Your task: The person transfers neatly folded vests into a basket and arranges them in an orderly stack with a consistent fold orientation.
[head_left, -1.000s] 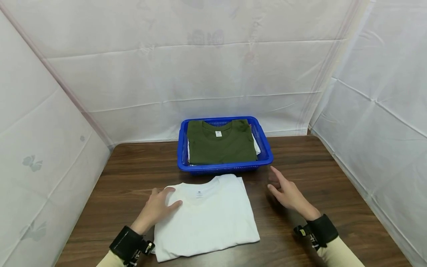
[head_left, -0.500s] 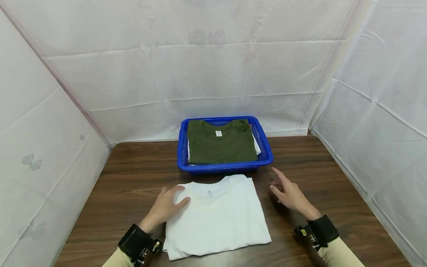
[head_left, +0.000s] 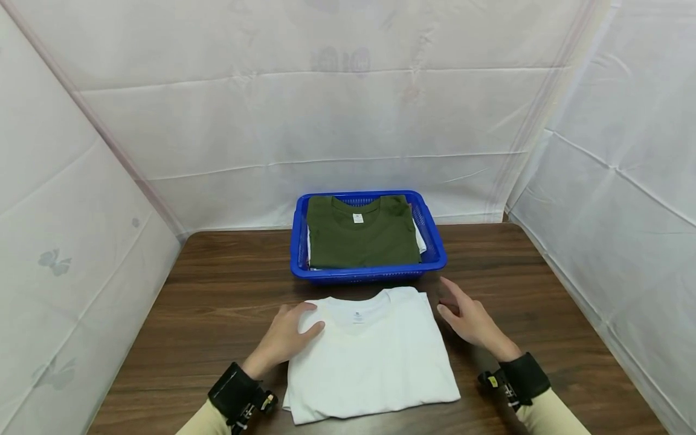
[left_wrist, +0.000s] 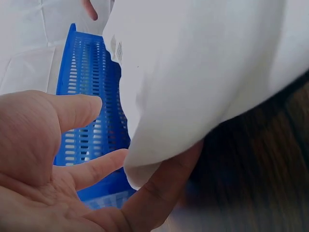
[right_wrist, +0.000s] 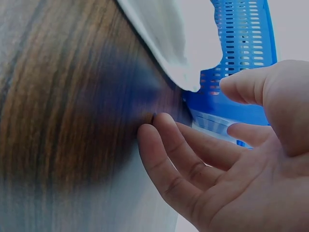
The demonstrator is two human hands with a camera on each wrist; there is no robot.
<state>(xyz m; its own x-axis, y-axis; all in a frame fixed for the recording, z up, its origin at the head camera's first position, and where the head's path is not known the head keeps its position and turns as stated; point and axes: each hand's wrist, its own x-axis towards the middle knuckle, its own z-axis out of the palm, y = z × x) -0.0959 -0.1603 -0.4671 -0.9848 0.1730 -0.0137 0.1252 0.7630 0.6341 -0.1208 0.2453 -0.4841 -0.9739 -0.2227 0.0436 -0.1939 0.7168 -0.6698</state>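
Observation:
A folded white T-shirt (head_left: 375, 362) lies on the wooden table, its collar towards the blue basket. My left hand (head_left: 285, 335) is at the shirt's upper left edge. In the left wrist view its lower fingers (left_wrist: 161, 193) are against the edge of the white cloth, partly behind it, while the thumb stands apart from it. To the right of the shirt, my right hand (head_left: 473, 323) hovers low over the table with thumb and fingers spread. Nothing is between them in the right wrist view, where the fingertips (right_wrist: 149, 137) point towards the shirt's edge.
Behind the white shirt stands a blue plastic basket (head_left: 375, 275) with a folded dark green T-shirt (head_left: 361, 244) on top and white cloth showing beneath it. White sheets (head_left: 348, 121) hang at the back and both sides of the table (head_left: 217, 266).
The white T-shirt has slid to the right across the table, along with my left hand at its edge. My right hand has stayed in nearly the same place.

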